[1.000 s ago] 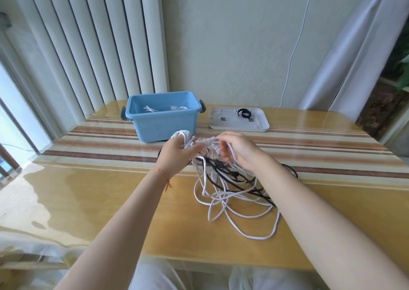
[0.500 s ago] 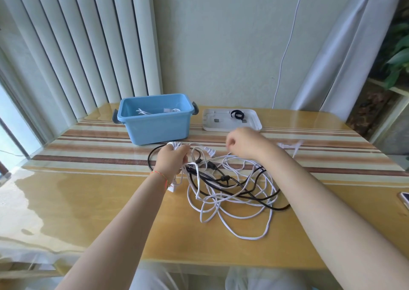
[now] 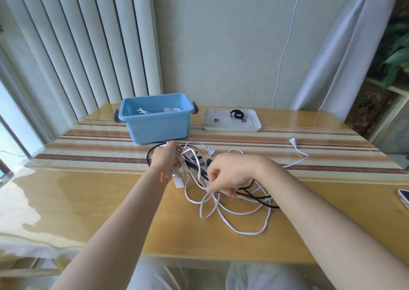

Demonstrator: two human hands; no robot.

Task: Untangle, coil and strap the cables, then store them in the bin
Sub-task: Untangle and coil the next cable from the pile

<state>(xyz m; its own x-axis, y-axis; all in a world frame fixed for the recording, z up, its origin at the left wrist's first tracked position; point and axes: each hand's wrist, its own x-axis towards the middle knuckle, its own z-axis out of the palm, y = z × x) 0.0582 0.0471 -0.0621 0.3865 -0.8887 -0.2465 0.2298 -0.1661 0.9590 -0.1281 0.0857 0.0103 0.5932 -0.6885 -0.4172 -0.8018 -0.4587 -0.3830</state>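
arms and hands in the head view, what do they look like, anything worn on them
Both forearms are bare up to the frame edge, no sleeves, gloves, watch or rings in view. The left hand has a thin red-orange string bracelet round its wrist, with short loose ends hanging off it. The right hand and its wrist carry nothing.

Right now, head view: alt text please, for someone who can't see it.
Two bare hands work a tangle of white and black cables on a wooden table: the left hand grips a bunch, the right hand pinches a white strand. Behind sit a blue bin and a white tray.
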